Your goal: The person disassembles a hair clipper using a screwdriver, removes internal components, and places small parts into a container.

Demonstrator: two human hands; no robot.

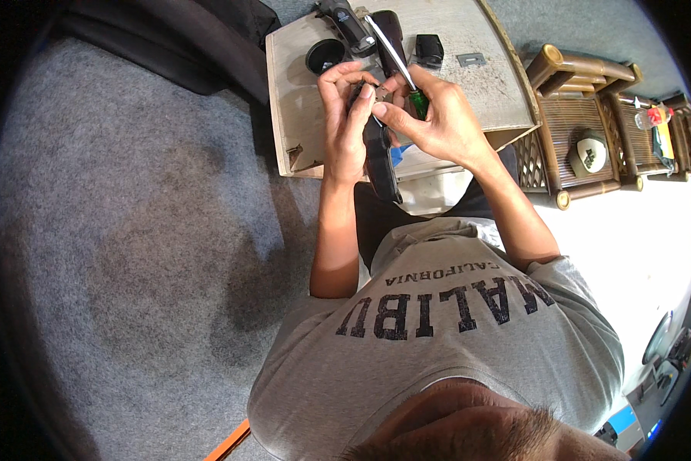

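My left hand (345, 127) is closed round the upper part of a long black casing (381, 165), whose lower end hangs toward my lap. Its top end is partly covered by my fingers. My right hand (441, 115) keeps a screwdriver with a green handle (418, 104) tucked in its fingers, the metal shaft pointing away over the table. The right thumb and fingertips also meet at the casing's top, beside my left thumb. Whatever small part they touch there is too hidden to name.
On the pale wooden table (507, 100) lie a dark grey casing (348, 29), a dark brown elongated piece (390, 40), a round black cup (325, 56), a black block (430, 49) and a small metal plate (472, 59). Dark specks are scattered about. Bamboo chairs (583, 115) stand right.
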